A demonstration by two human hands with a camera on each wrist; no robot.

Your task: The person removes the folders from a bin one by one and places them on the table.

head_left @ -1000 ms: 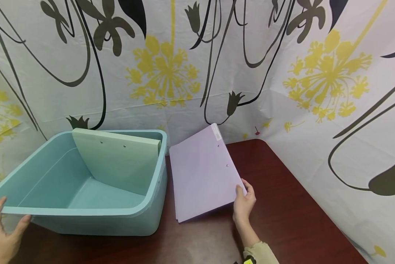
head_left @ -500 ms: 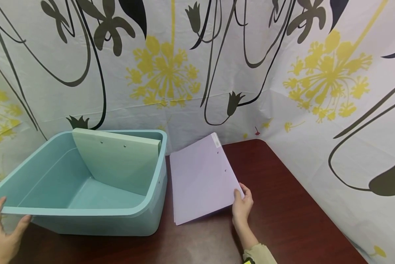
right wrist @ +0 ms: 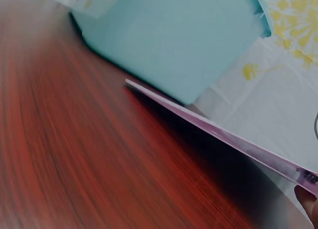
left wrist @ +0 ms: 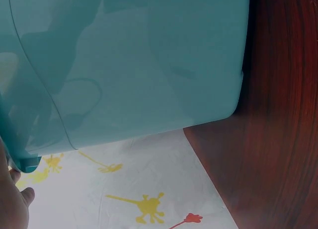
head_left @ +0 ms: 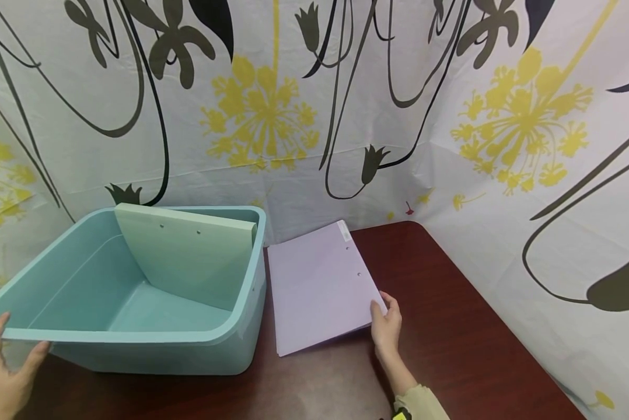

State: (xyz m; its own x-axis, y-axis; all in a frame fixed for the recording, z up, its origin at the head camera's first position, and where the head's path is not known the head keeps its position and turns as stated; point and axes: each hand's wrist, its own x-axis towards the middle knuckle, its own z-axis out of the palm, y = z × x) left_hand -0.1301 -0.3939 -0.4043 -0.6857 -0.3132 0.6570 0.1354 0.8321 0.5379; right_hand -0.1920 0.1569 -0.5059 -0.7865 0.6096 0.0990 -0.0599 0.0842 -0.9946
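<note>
My right hand (head_left: 387, 326) grips the near right edge of a lilac file folder (head_left: 322, 289), with the thumb on its upper cover. The folder has a white label and two rivets near one edge. Its gripped side is raised off the table; in the right wrist view the folder (right wrist: 218, 132) appears edge-on above a dark shadow. My left hand (head_left: 4, 367) holds the front left rim of a light-blue plastic tub (head_left: 136, 336), fingers over the rim and thumb outside. A pale green file folder (head_left: 188, 256) leans inside the tub against its back wall.
Both the tub and the lilac folder are on a dark red wooden table (head_left: 451, 350). A white cloth (head_left: 293, 198) with yellow and grey plant prints hangs behind and to the right. The tub's right wall is close beside the folder.
The lilac folder's raised far right corner has come down toward the table, and the folder has shifted slightly left with my right hand. My left hand and the tub have stayed put.
</note>
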